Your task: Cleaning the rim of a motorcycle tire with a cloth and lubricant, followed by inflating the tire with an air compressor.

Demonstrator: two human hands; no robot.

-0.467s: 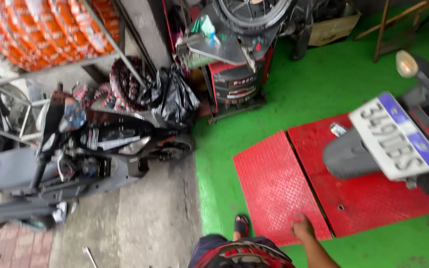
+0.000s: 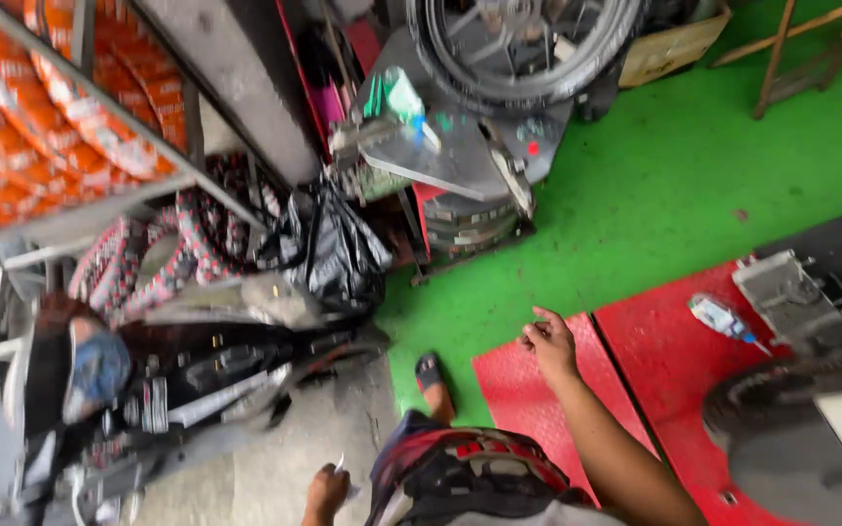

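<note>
walking through a motorcycle workshop, hands swinging at the sides

right hand (image 2: 550,343) hangs loosely curled and empty above the red lift platform (image 2: 528,399); left hand (image 2: 326,490) pinches a small pale object (image 2: 341,464), too blurred to name, near the parked motorcycle (image 2: 187,385).

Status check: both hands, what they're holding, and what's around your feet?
Left hand low, pinching a small pale item, unclear what. Right hand empty, fingers loosely curled, over red floor plate. Parked motorcycle close on the left.

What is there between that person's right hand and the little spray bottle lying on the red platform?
Nothing visible. The right hand hangs in open air over the red platform, and only bare red surface lies between it and the spray bottle.
</note>
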